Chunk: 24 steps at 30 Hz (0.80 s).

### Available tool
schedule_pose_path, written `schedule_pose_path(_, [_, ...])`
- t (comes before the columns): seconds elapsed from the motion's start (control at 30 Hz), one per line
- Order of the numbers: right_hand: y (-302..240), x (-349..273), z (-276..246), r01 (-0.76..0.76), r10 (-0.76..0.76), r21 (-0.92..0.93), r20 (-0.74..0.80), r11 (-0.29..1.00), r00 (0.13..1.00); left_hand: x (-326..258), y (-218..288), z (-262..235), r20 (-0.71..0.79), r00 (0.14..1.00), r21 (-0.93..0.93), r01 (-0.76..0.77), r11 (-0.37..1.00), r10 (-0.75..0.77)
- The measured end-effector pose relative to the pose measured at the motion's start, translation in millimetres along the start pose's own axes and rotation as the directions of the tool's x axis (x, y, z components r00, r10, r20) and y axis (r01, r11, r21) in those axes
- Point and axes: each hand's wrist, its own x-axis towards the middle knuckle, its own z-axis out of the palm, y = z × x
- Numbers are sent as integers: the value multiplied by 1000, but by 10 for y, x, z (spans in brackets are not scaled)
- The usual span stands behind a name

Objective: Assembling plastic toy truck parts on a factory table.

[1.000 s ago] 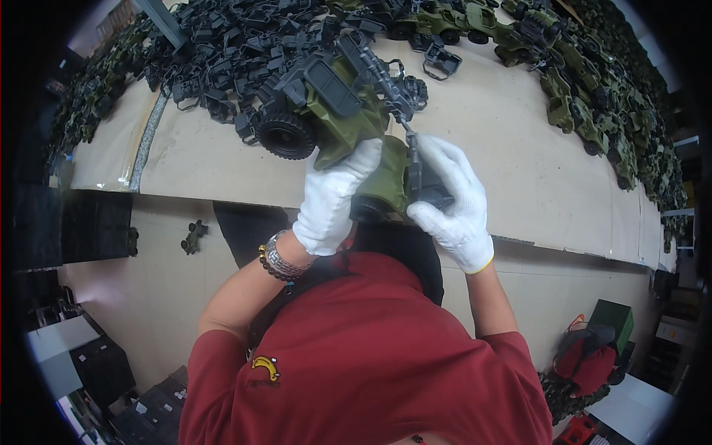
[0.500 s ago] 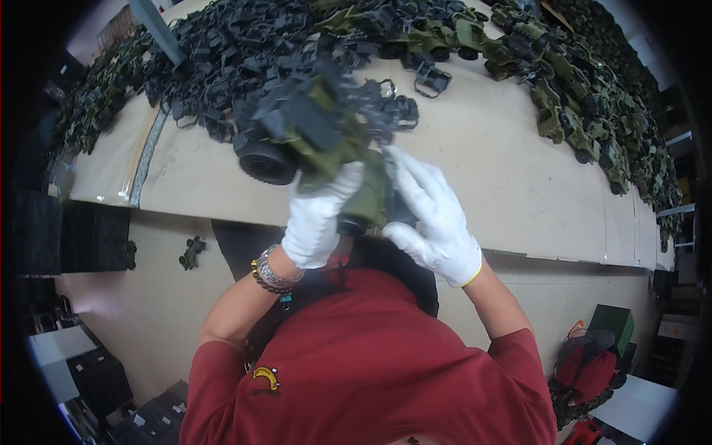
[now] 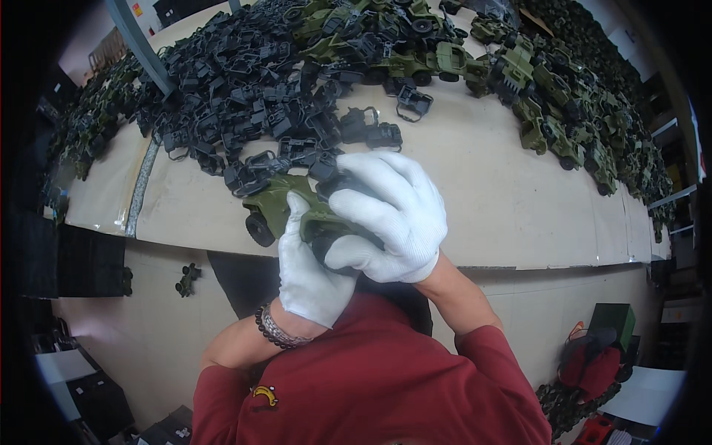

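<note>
Both white-gloved hands are raised together, forearms converging: the left hand (image 3: 311, 271) grips from below, the right hand (image 3: 389, 215) curls closed over it.

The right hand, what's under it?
Under the right hand sits a green toy truck with a black wheel; the left hand grips it too. Its rear is covered.

A small orange-red label (image 3: 138, 10) sits at the top left, on the wall just beside the grey slanted post (image 3: 141, 46); what it carries is too small to make out. No packages or screens show anywhere among the toy parts on the table or on the floor below.
</note>
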Motion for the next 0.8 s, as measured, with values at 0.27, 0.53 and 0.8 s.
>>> schedule_pose_path(0.27, [844, -48, -579, -310, 247, -486, -190, 817, 950, 247, 909, -479, -438, 897, 139, 1, 990, 61])
schedule_pose_path(0.53, [2145, -184, -1139, -684, 733, -723, -410, 102, 543, 1099, 3931, -2354, -612, 549, 362, -445, 820, 568])
schedule_pose_path(0.8, [2308, -853, -1534, -370, 731, 643, -490, 671, 475, 1352, 4284, -3354, -152, 405, 905, -309, 291, 902])
